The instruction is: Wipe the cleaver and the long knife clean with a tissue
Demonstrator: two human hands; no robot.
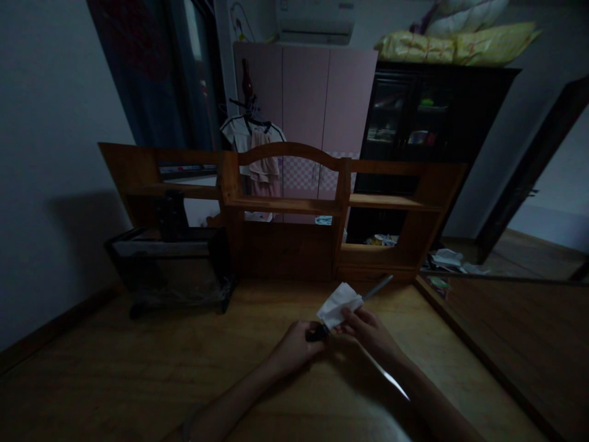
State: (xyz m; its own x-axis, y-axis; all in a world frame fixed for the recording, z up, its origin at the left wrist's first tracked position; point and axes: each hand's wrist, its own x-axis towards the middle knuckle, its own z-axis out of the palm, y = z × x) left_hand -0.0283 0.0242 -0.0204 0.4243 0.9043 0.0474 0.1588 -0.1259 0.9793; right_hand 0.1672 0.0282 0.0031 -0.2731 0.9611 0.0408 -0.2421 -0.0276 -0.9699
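My left hand is closed round the dark handle of a knife, whose thin blade points up and to the right over the wooden desk. My right hand pinches a folded white tissue against the blade near the handle. Both hands are close together above the middle of the desk. The room is dim.
A wooden shelf unit stands at the desk's far edge. A black rack sits at the left on the desk. Behind are a pink wardrobe, a dark glass cabinet and papers at the right.
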